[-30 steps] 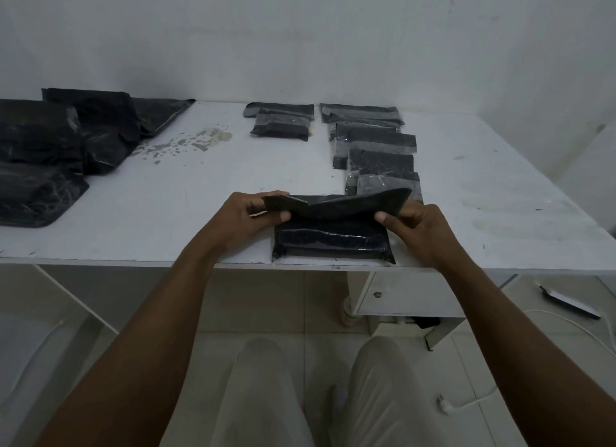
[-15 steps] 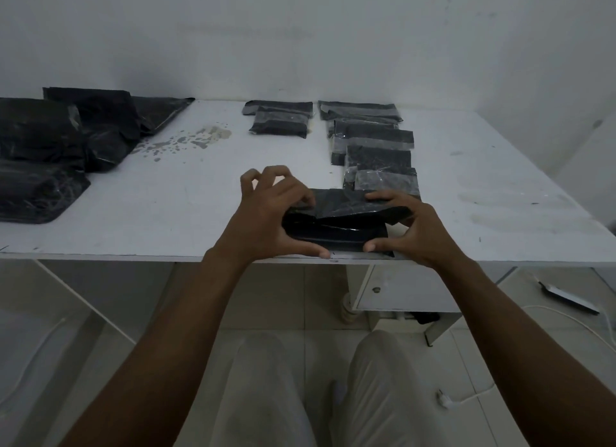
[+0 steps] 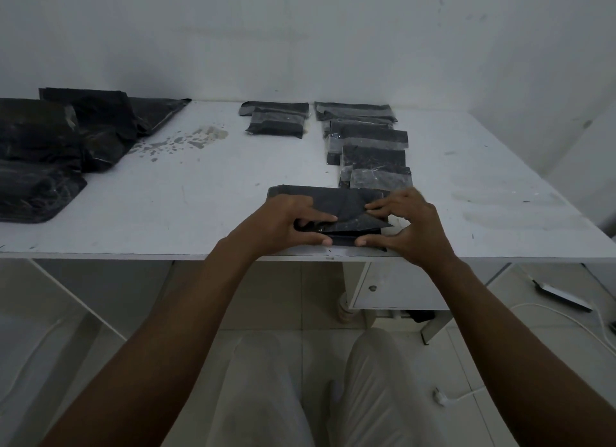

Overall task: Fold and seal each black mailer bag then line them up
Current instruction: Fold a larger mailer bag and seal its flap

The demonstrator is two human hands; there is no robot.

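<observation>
**Stained white table, odds and ends on the floor**

A white table (image 3: 166, 213) stands against a plain white wall (image 3: 300, 29). A brownish stain (image 3: 186, 141) spots its top toward the far left. Under its right half sits a white cabinet (image 3: 400, 300) with a round knob (image 3: 372, 288). On the tiled floor (image 3: 283, 296) to the right lie a flat dark device (image 3: 563, 295), a white cable (image 3: 560, 316) and a plug (image 3: 440, 396).

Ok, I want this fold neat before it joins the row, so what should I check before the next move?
1. Left hand and right hand both pinch the bag: ok.
2. Bag rests fully on the table: ok, close to its near edge.
3. Fold lies flat: not ok, a corner sticks up.
4. Seal stuck down: cannot tell.
5. Space at the near end of the row: cannot tell.
</observation>
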